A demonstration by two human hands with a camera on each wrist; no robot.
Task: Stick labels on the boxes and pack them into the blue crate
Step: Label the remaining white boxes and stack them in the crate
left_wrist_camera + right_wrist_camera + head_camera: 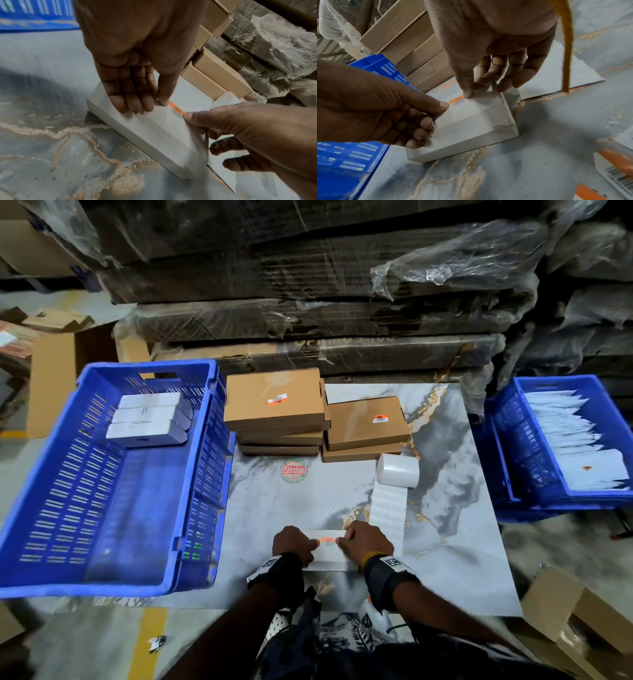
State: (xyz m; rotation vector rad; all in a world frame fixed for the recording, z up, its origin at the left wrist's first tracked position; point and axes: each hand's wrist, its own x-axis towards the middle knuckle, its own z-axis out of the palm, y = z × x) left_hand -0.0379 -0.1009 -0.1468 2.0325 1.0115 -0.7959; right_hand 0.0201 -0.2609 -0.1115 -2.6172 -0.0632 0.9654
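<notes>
A white box (pixel 331 558) lies on the marble tile (pixel 308 501) near its front edge. An orange barcode label (pixel 327 540) sits on the box's top by the far edge. My left hand (pixel 308 545) holds the box's left end, its thumb (pixel 163 100) pressing one end of the label (pixel 176 109). My right hand (pixel 343 542) grips the right end, fingers curled over the far edge, thumb (pixel 467 94) on the label's (pixel 457 101) other end. The blue crate (pixel 102 508) stands at the left with three white boxes (pixel 150 419) in its far corner.
Two stacks of brown labelled boxes (pixel 274 400) stand at the tile's back, with a white label roll (pixel 399 474) unrolled beside them. A second blue crate (pixel 507 446) with white pouches is at the right. Wrapped cardboard piles (pixel 308 302) rise behind; an open carton (pixel 575 621) lies front right.
</notes>
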